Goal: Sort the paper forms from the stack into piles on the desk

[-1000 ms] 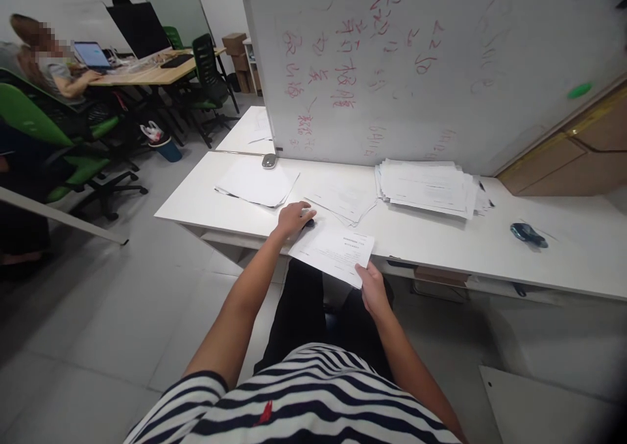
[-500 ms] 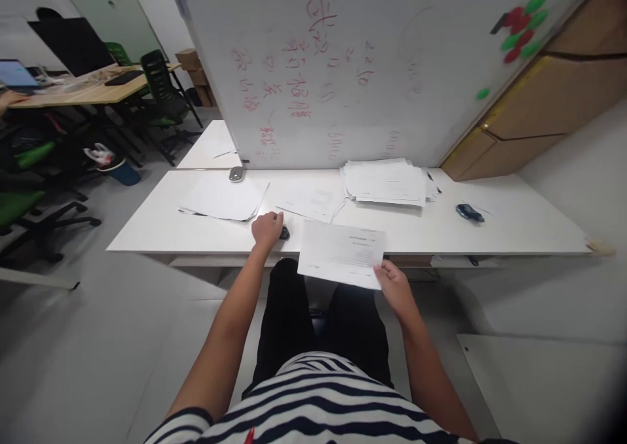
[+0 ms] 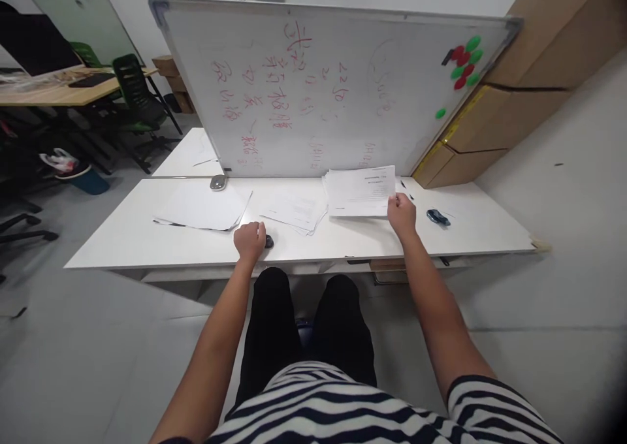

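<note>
My right hand (image 3: pixel 402 215) is closed on the right edge of a printed paper sheet (image 3: pixel 361 192), thumb on top. That sheet is over the paper stack at the back of the desk and hides most of it. My left hand (image 3: pixel 250 240) rests as a fist near the front edge of the desk. From its right side pokes a small black object (image 3: pixel 269 241), mostly covered by the fingers; its kind cannot be made out. Between the hands and slightly farther back, several printed sheets (image 3: pixel 296 210) lie loosely overlapped.
A pile of blank-looking sheets (image 3: pixel 203 204) and a grey computer mouse (image 3: pixel 218 182) are on the left of the white desk (image 3: pixel 117 235). A dark blue object (image 3: pixel 437 217) lies at right. Behind stand a whiteboard (image 3: pixel 196 39) and stacked cardboard boxes (image 3: pixel 533 117).
My right hand has carried the sheet forward from above my lap to the stack at the back. My left hand stays by the black object. The head view has shifted.
</note>
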The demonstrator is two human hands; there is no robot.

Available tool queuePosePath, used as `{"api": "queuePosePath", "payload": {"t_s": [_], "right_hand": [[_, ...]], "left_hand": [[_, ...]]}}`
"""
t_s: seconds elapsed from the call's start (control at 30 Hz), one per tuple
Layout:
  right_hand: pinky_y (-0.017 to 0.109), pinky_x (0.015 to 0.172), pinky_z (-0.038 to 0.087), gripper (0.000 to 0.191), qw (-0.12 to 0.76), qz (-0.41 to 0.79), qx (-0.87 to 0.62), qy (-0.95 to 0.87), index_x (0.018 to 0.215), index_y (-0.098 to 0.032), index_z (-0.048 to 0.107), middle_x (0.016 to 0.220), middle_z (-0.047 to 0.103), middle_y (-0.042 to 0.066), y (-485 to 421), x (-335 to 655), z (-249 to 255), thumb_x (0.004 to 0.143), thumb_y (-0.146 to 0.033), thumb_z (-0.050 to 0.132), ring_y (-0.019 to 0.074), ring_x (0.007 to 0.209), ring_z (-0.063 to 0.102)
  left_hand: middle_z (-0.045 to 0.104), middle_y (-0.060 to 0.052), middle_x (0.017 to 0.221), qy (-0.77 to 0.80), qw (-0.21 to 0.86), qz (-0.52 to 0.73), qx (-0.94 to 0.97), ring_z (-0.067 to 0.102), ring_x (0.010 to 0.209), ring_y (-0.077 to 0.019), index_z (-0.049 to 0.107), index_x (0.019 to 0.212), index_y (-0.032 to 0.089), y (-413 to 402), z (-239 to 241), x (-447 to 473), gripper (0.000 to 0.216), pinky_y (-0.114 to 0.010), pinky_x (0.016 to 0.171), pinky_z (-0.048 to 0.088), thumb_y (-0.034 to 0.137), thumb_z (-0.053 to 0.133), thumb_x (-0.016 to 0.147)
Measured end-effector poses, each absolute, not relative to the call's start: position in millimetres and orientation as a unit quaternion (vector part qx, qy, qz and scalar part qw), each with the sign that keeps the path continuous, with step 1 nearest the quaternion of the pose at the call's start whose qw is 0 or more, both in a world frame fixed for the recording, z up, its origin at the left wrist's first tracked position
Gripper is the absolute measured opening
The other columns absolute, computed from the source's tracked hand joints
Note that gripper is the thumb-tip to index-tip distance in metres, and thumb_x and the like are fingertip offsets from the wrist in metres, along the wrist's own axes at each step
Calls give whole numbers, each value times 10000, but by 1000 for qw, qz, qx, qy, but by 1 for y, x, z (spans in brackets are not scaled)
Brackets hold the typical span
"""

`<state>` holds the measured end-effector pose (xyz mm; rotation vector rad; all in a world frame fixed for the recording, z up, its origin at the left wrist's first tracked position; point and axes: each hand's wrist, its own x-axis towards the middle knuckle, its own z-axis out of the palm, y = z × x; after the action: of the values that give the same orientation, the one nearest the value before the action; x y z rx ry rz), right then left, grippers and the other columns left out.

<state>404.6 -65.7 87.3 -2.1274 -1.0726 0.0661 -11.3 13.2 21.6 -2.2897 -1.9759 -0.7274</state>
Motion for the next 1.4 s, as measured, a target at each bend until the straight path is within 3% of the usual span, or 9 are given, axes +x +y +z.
{"api": "queuePosePath", "payload": {"t_s": [0.13,0.2,0.3,0.43,0.6,0.8,0.93,1.2,1.4], "right_hand": [[425,873,371,413,330,10,-853,-404,1276,-63,485,1146,590,267,-19,417,98,904,-223,403,265,1063,543],[492,957,308,504,318,-13,-850,-420,1387,-24,330,1336,425,333,-9,402,91,912,-191,365,296,1242,421],[463,1080,202,542,294,-21,-806,-514,1426,-58,290,1507,236,239,-4,353,67,916,-210,392,275,1394,199],[357,1129,201,510,204,64,-690,-691,1359,-206,455,1487,376,55,-5,275,23,898,-421,493,218,1387,265],[519,1138,84,629,139,100,-668,-725,1414,-241,376,1534,274,53,-7,233,-12,901,-606,367,258,1418,207],[498,1138,75,368,201,11,-637,-744,1248,-222,562,1376,522,63,-13,237,-21,943,-344,396,232,1294,426],[419,1118,176,327,236,-32,-615,-752,1132,-184,633,1164,670,71,-18,239,-27,887,-168,418,198,1053,595],[310,800,430,344,301,-37,-671,-676,1040,-156,679,772,707,80,-15,246,-29,935,-292,380,210,769,634],[296,815,437,293,330,-1,-628,-705,959,-205,692,923,712,56,-14,247,-27,921,-289,414,197,879,621]], "left_hand": [[627,-78,674,-623,40,-241,-743,544,731,-207,582,652,188,11,17,-13,499,-344,675,246,385,235,953],[624,-72,657,-612,35,-235,-754,544,718,-203,580,640,188,12,18,-14,499,-338,658,234,397,253,953],[621,-68,639,-597,23,-222,-771,547,708,-199,581,625,187,15,19,-16,513,-327,626,208,420,262,953],[619,-68,625,-602,34,-218,-768,547,699,-198,586,614,183,18,19,-16,516,-325,605,180,403,267,955],[620,-66,618,-610,49,-218,-760,544,679,-192,593,613,180,19,15,-15,488,-326,605,178,369,295,950],[622,-70,620,-604,52,-224,-763,544,685,-199,585,610,179,20,12,-16,482,-331,604,174,377,303,947],[618,-77,621,-605,41,-230,-761,542,688,-202,585,618,180,19,11,-16,493,-330,608,180,379,281,951],[610,-70,615,-600,58,-243,-760,542,695,-200,586,612,185,17,11,-17,498,-332,626,195,383,279,952],[607,-80,626,-605,48,-240,-758,540,707,-208,591,623,184,17,12,-16,491,-330,631,204,370,275,950]]}}
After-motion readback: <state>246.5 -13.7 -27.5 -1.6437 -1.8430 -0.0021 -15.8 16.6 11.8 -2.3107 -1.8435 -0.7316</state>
